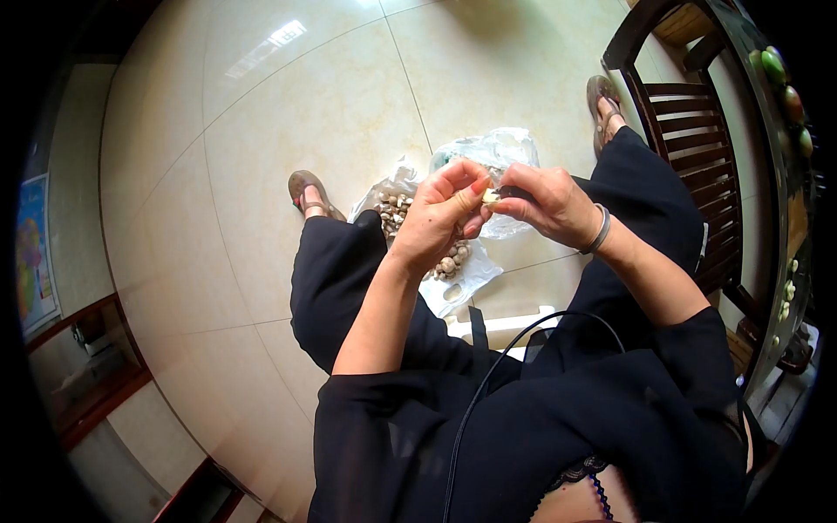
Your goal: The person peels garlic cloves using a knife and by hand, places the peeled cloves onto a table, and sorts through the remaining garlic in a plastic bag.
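Observation:
Close together in front of my lap, my left hand (pixel 440 213) and my right hand (pixel 554 202) both have their fingers closed. A small pale piece (pixel 491 196) shows between the fingertips, gripped by the left hand; its kind is too small to tell. Something dark (pixel 513 192) shows at the right fingers, but its shape is mostly hidden. Below and behind the left hand, brown mushrooms (pixel 392 212) and paler round mushrooms (pixel 452 261) lie on a white plastic bag (pixel 471 283) on the floor. A second, clear plastic bag (pixel 506 150) sits just beyond the hands.
Tiled floor (pixel 288 113) surrounds my spread legs. A dark wooden chair (pixel 689 131) stands at the right, beside a table edge with green and reddish fruit (pixel 774 65) and small pale pieces (pixel 788 292). Part of a white stool (pixel 501 329) shows under me.

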Demonstrator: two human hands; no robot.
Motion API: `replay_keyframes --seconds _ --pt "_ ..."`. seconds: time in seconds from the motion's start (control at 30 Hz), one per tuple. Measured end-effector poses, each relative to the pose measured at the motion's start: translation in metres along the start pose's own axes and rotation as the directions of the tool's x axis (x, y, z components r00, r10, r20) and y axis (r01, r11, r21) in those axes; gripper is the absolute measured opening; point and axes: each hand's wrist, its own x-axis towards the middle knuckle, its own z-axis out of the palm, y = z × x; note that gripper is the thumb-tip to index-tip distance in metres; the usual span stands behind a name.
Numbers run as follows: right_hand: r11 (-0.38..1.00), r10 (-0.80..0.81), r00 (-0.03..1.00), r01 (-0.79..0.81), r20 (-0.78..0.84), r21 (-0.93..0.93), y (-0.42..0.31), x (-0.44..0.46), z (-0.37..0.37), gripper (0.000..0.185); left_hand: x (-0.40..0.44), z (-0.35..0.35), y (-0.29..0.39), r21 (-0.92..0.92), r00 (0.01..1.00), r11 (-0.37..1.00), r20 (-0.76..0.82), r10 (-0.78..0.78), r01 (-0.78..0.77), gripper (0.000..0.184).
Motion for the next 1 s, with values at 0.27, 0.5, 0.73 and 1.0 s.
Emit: replay_keyframes --seconds 0.27,0.5,0.73,1.0 --pt "1.000 0.007 1.000 -0.007 0.000 -0.017 0.0022 -0.0016 0.0010 0.025 0.0012 0.0006 0.0003 -0.020 1.000 1.000 0.025 -0.015 0.015 0.015" --pt "0.999 -0.020 1.000 0.020 -0.011 -0.028 -0.0023 -0.0007 -0.0005 0.021 0.0014 0.0014 0.0015 -0.016 0.999 0.999 0.015 -0.030 0.030 0.015" --pt "0.998 -0.010 1.000 0.010 0.004 -0.058 -0.0017 -0.0016 -0.0005 0.024 0.0021 0.0017 0.0014 -0.021 0.999 0.999 0.031 -0.030 0.031 0.014" --pt "0.999 -0.030 1.000 0.030 0.009 -0.044 0.0023 -0.0023 0.0010 0.026 0.0025 -0.0006 0.0011 -0.118 0.993 0.989 0.090 -0.080 0.091 0.012"
